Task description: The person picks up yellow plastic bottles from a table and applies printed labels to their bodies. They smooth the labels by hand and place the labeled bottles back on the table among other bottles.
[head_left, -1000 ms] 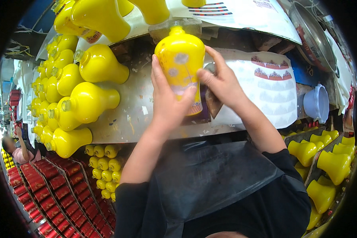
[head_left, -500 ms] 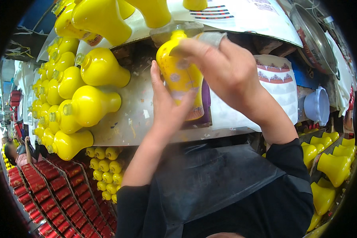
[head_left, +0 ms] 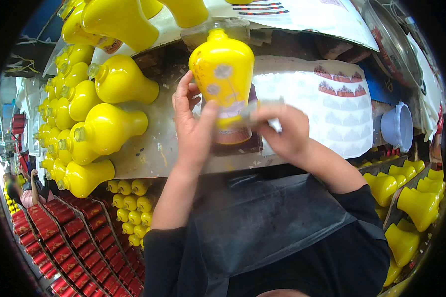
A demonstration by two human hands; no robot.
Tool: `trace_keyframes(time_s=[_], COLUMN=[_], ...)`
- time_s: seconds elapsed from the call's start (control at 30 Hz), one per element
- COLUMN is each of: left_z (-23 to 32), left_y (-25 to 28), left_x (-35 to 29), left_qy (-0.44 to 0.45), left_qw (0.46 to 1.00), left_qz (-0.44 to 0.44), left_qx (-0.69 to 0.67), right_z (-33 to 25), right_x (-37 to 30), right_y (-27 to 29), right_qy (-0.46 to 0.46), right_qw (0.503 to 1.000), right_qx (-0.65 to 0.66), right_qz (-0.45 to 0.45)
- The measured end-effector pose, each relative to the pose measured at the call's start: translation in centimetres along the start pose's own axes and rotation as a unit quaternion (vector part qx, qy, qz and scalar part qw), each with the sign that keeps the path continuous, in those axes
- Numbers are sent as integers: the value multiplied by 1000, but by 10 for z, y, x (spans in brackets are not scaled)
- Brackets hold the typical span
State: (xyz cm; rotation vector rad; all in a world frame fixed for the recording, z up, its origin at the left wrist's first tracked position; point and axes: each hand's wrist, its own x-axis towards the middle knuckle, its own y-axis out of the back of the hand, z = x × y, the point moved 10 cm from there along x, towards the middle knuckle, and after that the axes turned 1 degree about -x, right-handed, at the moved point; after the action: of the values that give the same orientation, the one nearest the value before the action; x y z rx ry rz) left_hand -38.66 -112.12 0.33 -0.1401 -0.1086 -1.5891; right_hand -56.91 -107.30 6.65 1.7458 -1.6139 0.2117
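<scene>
A glossy yellow bottle with a clear glass neck lies in front of me, neck pointing away. Purple-grey flower prints and a patterned band near its base decorate it. My left hand is closed round its left side, thumb on top and fingers by the edge. Over the lower right of the bottle, my right hand pinches a small flat grey piece, blurred, its exact kind unclear. That piece meets the printed surface near the base. A dark purple support shows under the bottle, and a grey block sits by its neck.
Many yellow bottles lie stacked at the left, others on the far white surface. A printed sheet lies to the right, near a pale blue bucket. Red cylinders fill the lower left. Yellow bottles stand at the right.
My right hand has moved from the bottle's shoulder down toward its base with the grey piece, uncovering the flower prints. My left hand still holds the bottle, shifted slightly left.
</scene>
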Motion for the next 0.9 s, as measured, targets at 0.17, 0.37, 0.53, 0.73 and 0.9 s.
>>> trace_keyframes(time_s=[0.17,0.37,0.53,0.73,0.9], left_z=[-9,-20,-19,20,11], left_y=[4,2,0,-1,-7], left_x=[-4,-30,-37,-43,-35], left_qy=[24,-42,-73,-136,-160], left_qw=[1000,986,972,948,936], left_qz=[-1,-113,-77,-37,-55], left_qx=[-1,116,208,285,308], right_z=[64,-13,1,-50,-50], right_x=[-1,-10,-3,2,8], right_y=[24,6,20,-10,5], right_qy=[-190,59,-36,128,104], right_qw=[958,993,990,983,976], right_qx=[109,-64,-85,-120,-191], right_qz=[187,74,103,-50,17])
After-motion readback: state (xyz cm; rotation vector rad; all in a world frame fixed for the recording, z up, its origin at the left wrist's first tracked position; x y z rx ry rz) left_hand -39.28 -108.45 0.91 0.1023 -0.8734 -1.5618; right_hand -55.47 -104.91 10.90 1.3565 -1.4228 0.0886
